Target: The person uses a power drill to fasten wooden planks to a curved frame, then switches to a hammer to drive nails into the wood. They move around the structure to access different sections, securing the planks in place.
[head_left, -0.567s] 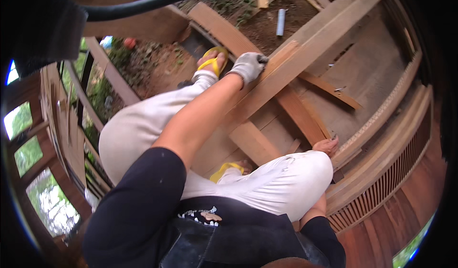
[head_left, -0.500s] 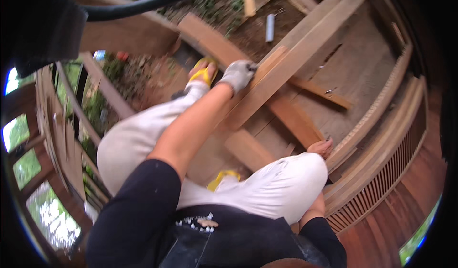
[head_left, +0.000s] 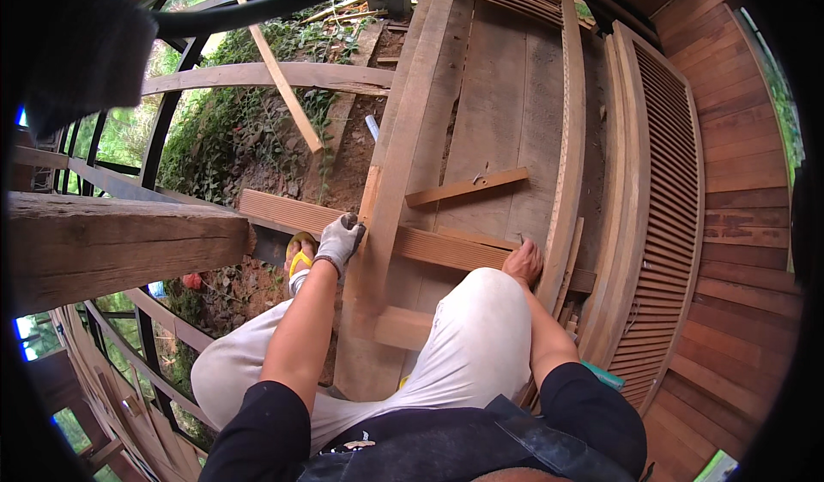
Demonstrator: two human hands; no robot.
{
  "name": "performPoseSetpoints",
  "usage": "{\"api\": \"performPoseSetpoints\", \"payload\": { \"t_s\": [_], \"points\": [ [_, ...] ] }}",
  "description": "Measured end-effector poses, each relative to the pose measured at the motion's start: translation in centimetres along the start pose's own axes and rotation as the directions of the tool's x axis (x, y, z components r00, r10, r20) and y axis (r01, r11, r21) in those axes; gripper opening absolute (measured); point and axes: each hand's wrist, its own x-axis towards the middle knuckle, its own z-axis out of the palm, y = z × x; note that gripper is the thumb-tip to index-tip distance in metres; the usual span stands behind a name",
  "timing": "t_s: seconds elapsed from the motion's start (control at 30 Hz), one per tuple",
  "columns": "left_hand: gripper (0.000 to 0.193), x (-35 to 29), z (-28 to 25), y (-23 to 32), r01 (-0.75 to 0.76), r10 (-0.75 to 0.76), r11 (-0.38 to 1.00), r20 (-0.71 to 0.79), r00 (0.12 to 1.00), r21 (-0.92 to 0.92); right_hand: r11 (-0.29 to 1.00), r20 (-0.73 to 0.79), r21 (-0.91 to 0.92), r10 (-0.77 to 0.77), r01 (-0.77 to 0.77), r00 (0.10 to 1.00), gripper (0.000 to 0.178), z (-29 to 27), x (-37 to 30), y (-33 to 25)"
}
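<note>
Head-worn view (wide fisheye), looking down from above, near both hands (head_left: 341,243)

Dressed in a black short-sleeved T-shirt (head_left: 429,437) with pale chest print (head_left: 357,443), off-white trousers (head_left: 485,323), a dark-tipped, grey-white glove (head_left: 336,240) on the left hand (head_left: 341,242) and a yellow flip-flop (head_left: 300,260) just left of it.

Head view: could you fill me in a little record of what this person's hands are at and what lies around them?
Left hand: gloved, at the left edge of the long beam; grip unclear
Right hand: bare, at the right end of the grooved board; grip unclear
Board and beam: grooved board passes crosswise beneath the long beam
Beyond the board: short wooden strip, lying slanted
Far right: slatted panel
Left foot: yellow sandal
</note>
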Motion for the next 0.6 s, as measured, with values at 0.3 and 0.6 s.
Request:
{"api": "performPoseSetpoints", "payload": {
  "t_s": [0.3,0.6],
  "points": [
    [0.049,-0.3,-0.1,1.3,-0.200,0.198,0.933,0.038,0.980,0.300,0.993,0.065,-0.086,0.087,-0.081,0.994,0.026,-1.2,0.1,-1.4],
    [0.058,-3.1,1.9,0.6,-0.043,0.045,0.999,-0.183,0.982,0.013,0.997,0.000,-0.053,0.053,-0.053,0.999,0.023,-0.5,0.4,-0.7]
  ]
}}
